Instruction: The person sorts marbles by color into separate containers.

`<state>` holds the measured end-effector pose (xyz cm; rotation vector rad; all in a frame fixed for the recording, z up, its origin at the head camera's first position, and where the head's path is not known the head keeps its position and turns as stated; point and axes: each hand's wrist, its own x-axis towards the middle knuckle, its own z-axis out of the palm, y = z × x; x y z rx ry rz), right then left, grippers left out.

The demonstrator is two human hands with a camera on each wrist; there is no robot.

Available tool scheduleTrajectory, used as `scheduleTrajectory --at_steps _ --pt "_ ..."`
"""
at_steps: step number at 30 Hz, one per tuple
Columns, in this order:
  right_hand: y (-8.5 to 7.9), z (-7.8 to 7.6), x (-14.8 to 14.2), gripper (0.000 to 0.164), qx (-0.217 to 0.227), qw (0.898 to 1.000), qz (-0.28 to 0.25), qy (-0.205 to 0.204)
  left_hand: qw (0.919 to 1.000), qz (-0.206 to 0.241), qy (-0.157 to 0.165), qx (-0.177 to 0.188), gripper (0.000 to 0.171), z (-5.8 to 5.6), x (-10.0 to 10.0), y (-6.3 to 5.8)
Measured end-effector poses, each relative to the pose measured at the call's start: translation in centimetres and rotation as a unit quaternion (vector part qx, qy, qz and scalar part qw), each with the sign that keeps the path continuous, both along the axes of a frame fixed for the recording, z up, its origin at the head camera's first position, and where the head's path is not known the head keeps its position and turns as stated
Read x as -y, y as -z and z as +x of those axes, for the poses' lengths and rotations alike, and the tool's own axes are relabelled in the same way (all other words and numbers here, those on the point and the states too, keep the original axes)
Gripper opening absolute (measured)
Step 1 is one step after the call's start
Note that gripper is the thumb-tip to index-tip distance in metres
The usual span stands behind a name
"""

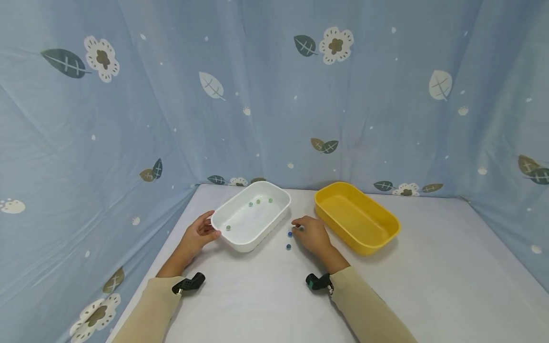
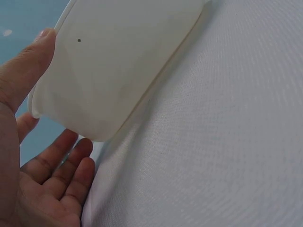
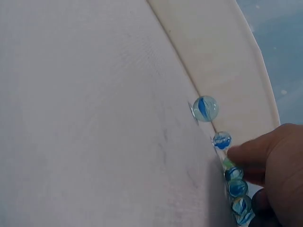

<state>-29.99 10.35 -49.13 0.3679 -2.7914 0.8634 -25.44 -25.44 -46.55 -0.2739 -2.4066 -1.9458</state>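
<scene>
At the near left end of the white plastic basin (image 1: 238, 243), my left hand (image 1: 198, 234) holds the rim, thumb on one side and fingers on the other. Greenish glass marbles (image 1: 228, 228) lie scattered on its floor. My right hand (image 1: 314, 235) is low on the table between the two basins, its fingers bent. In the right wrist view its fingertips pinch a green marble (image 3: 228, 163), partly hidden and blurred. Several blue-swirled marbles (image 3: 238, 187) line up beside the hand. Two loose blue marbles, one nearer (image 1: 289, 247) and one farther (image 1: 289, 234), lie left of it.
A yellow plastic basin (image 1: 377, 245) stands right of my right hand, with nothing seen inside. White cloth covers the table (image 1: 257, 305). A blue patterned curtain (image 1: 274, 119) hangs along the back and sides.
</scene>
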Motion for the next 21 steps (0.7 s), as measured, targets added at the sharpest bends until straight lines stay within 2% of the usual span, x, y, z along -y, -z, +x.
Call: scheduleTrajectory --at_steps 4,12,21 --pt "-0.3 0.0 0.3 0.02 0.005 1.0 0.029 0.006 1.0 -0.003 0.004 -0.006 0.074 -0.1 0.1 0.2" --pt "-0.6 0.0 0.6 0.018 0.023 0.999 0.043 0.01 1.0 -0.001 -0.002 -0.007 0.076 -1.5 0.8 2.3" --pt "-0.7 -0.1 0.7 0.019 0.032 0.999 0.042 0.013 0.9997 -0.013 -0.012 -0.019 0.076 -1.5 1.0 2.8"
